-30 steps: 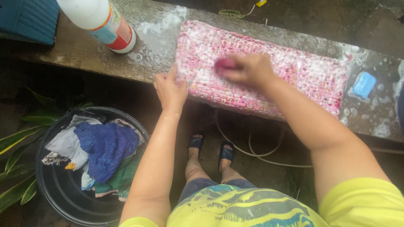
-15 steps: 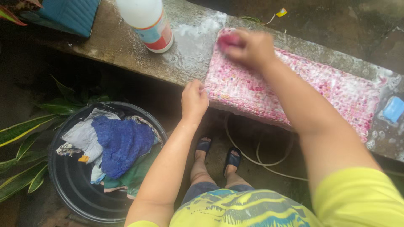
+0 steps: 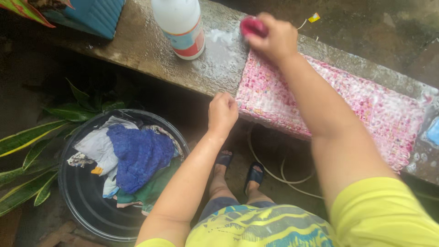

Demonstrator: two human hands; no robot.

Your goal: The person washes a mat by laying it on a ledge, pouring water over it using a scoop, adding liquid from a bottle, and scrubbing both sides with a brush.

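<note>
A pink woven mat, wet and soapy, lies along a concrete ledge. My right hand is closed around a pink scrub brush at the mat's far left corner. My left hand grips the mat's near left corner at the ledge's front edge. A white bottle with a red and blue label stands on the ledge just left of the mat.
A black tub of crumpled clothes, with a blue cloth on top, sits on the ground lower left. Green leaves lie beside it. A teal container stands at the ledge's far left, a blue soap bar at right. A hose loops by my feet.
My right hand has moved the brush from the mat's middle up and left to its far left corner. My left hand went from lying flat to gripping the mat's near corner.
</note>
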